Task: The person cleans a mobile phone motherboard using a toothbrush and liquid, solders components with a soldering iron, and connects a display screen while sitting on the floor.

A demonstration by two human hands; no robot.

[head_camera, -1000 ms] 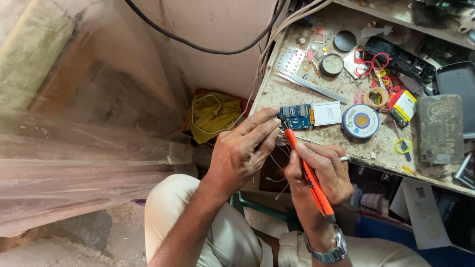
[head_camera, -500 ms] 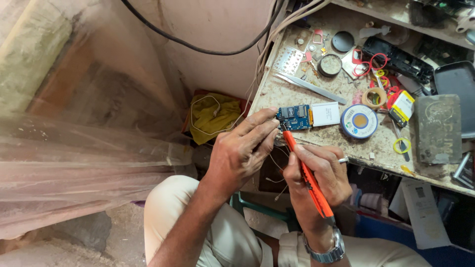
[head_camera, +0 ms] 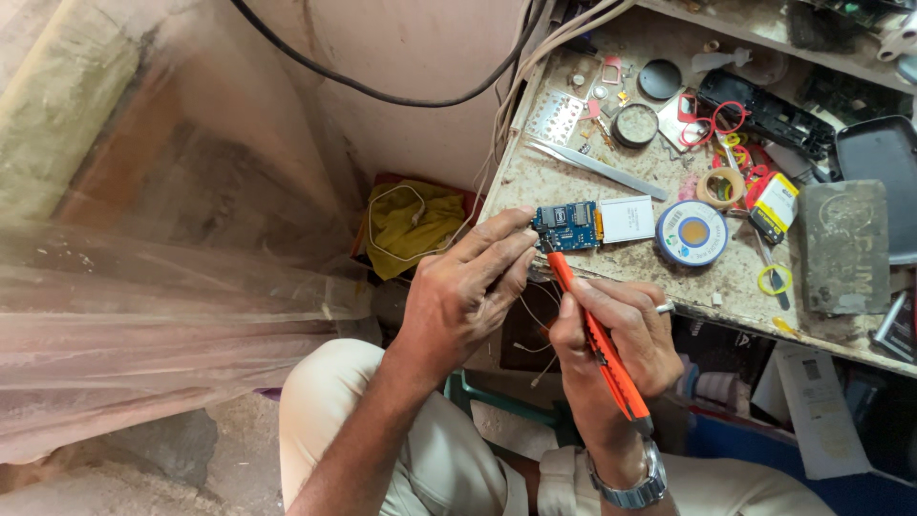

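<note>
Left hand [head_camera: 463,291] pinches the blue circuit board [head_camera: 565,225] by its near-left end at the workbench [head_camera: 611,272] edge. Board's long axis runs left-right. Right hand [head_camera: 616,330] grips an orange tool [head_camera: 592,334], tip up-left at the board's lower-left corner, nearly touching.

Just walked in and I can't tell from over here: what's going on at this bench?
A seated person is working on a small blue circuit board at the edge of a cluttered workbench. The left hand steadies the board with its fingertips, while the right hand holds an orange-handled tool like a pen, its tip at the board's lower left corner. A solder spool and metal tweezers lie close by on the bench.
</note>
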